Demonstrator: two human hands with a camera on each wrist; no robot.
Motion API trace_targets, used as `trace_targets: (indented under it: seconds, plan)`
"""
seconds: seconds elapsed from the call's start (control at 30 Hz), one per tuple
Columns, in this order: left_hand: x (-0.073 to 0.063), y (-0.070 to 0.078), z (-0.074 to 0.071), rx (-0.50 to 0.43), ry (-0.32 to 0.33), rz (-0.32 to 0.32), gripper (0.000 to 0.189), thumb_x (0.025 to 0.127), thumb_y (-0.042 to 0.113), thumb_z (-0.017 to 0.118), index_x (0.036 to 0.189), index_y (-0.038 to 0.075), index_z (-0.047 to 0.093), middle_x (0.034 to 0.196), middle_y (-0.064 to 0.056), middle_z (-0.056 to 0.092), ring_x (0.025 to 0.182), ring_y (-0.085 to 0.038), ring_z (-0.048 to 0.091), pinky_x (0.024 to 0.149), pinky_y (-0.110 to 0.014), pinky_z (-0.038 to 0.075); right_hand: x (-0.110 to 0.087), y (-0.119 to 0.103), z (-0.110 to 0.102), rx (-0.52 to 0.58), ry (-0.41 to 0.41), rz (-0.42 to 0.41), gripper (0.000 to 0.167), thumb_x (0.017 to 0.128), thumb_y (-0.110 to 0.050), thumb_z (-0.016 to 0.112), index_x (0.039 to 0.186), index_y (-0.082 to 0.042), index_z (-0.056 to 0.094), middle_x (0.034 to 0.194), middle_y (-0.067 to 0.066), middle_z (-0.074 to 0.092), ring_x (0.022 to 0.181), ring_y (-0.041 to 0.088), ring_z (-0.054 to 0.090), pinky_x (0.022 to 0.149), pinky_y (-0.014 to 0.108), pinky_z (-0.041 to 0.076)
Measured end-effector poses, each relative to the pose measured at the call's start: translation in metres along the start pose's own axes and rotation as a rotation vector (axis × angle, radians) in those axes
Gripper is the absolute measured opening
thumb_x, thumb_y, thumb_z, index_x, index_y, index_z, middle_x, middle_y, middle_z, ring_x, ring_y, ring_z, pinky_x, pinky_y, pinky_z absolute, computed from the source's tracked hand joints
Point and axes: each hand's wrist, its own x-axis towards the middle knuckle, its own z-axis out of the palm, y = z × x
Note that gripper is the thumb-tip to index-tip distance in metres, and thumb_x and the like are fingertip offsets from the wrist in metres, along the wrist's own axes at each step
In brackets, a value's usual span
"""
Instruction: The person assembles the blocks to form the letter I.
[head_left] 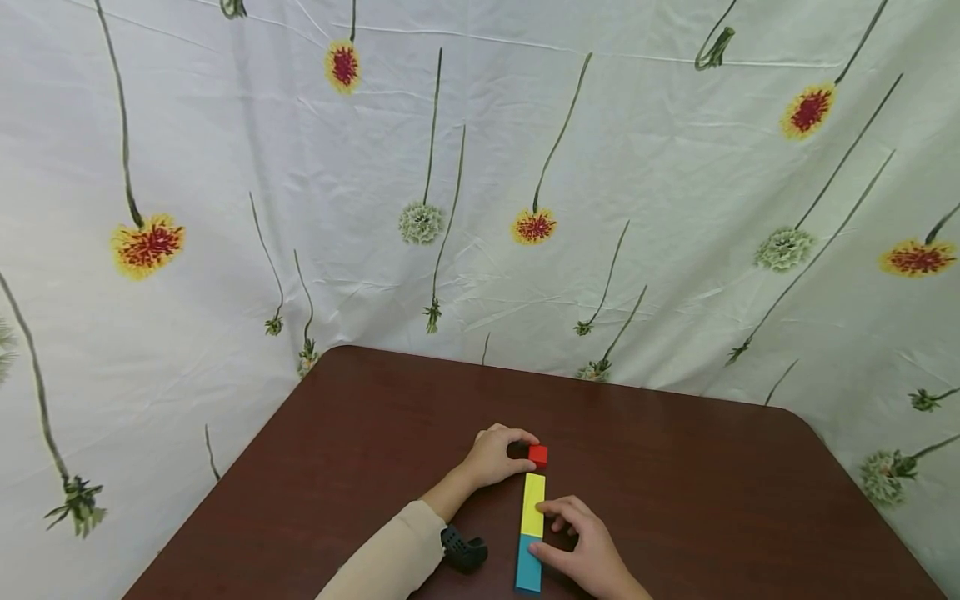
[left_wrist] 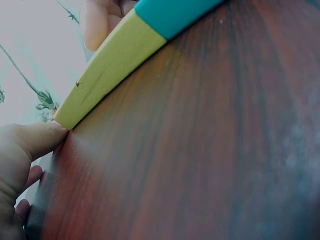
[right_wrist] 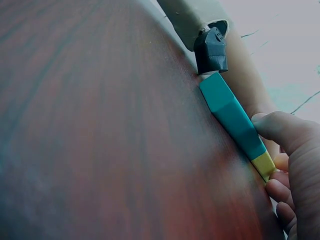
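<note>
A small red cube point(head_left: 538, 455) is pinched between the thumb and index finger of my left hand point(head_left: 495, 454), just beyond the far end of a yellow block point(head_left: 533, 504). The yellow block lies end to end with a blue block point(head_left: 528, 564), and the two form a straight bar. My right hand point(head_left: 588, 546) rests along the bar's right side, index fingertip at the yellow block and thumb point(right_wrist: 272, 122) at the blue block's edge. In the left wrist view, my left thumb point(left_wrist: 42, 137) meets the yellow block's end, and the red cube is mostly hidden.
Everything lies on a dark reddish-brown wooden table point(head_left: 675, 483). A black wrist-worn device point(head_left: 463, 550) sits under the left sleeve point(head_left: 397, 550), left of the blue block. White cloth point(head_left: 360, 167) printed with flowers hangs behind the table's far edge.
</note>
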Motion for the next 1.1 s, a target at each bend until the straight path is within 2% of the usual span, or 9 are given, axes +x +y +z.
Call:
trace_targets:
  seconds: [0.33,0.57,0.67,0.77,0.9,1.1]
  plan:
    - [-0.002,-0.001,-0.001,-0.007,-0.003,0.005,0.034,0.086,0.028,0.076,0.118,0.016,0.07,0.114,0.0,0.068,0.105,-0.023,0.054,0.093,-0.048,0.035,0.0,0.001,0.0,-0.01,-0.009,0.012,0.041,0.085,-0.035,0.076,0.12,-0.014,0.066,0.111,0.0,0.057,0.085,0.007,0.051,0.072,0.028,0.045]
    - [-0.002,-0.007,-0.005,-0.023,-0.028,0.003,0.039,0.087,0.028,0.075,0.123,0.014,0.067,0.12,-0.001,0.066,0.112,-0.025,0.052,0.098,-0.052,0.034,0.004,0.002,0.002,0.013,0.002,0.013,0.041,0.085,-0.034,0.077,0.119,-0.014,0.066,0.111,0.0,0.057,0.085,0.008,0.051,0.072,0.028,0.045]
    - [-0.004,-0.011,-0.008,-0.031,-0.041,0.014,0.04,0.088,0.027,0.075,0.124,0.013,0.066,0.121,-0.002,0.065,0.113,-0.026,0.052,0.098,-0.05,0.038,0.005,0.003,0.003,0.021,0.005,0.01,0.041,0.084,-0.033,0.078,0.119,-0.014,0.065,0.11,0.0,0.058,0.085,0.008,0.051,0.072,0.028,0.045]
    - [-0.005,-0.016,-0.013,-0.082,-0.067,0.016,0.041,0.089,0.023,0.073,0.127,0.01,0.063,0.123,-0.004,0.064,0.114,-0.025,0.054,0.097,-0.045,0.043,0.006,0.003,0.004,0.035,0.014,0.014,0.041,0.084,-0.031,0.078,0.118,-0.015,0.065,0.109,0.0,0.058,0.085,0.009,0.051,0.073,0.028,0.045]
    - [-0.007,-0.022,-0.023,-0.167,-0.089,-0.003,0.04,0.09,0.013,0.071,0.128,0.007,0.061,0.124,-0.007,0.063,0.115,-0.026,0.056,0.098,-0.043,0.044,0.006,0.0,0.004,0.106,0.057,0.051,0.037,0.084,-0.025,0.078,0.117,-0.013,0.067,0.106,0.002,0.059,0.084,0.01,0.054,0.073,0.027,0.045]
    - [-0.014,-0.027,-0.046,-0.281,-0.071,-0.051,0.034,0.092,0.007,0.067,0.124,0.001,0.062,0.122,-0.011,0.063,0.113,-0.03,0.057,0.095,-0.045,0.046,0.003,-0.005,-0.004,0.177,0.126,0.114,0.035,0.084,-0.018,0.078,0.115,-0.009,0.067,0.103,0.006,0.059,0.083,0.012,0.055,0.071,0.027,0.046]
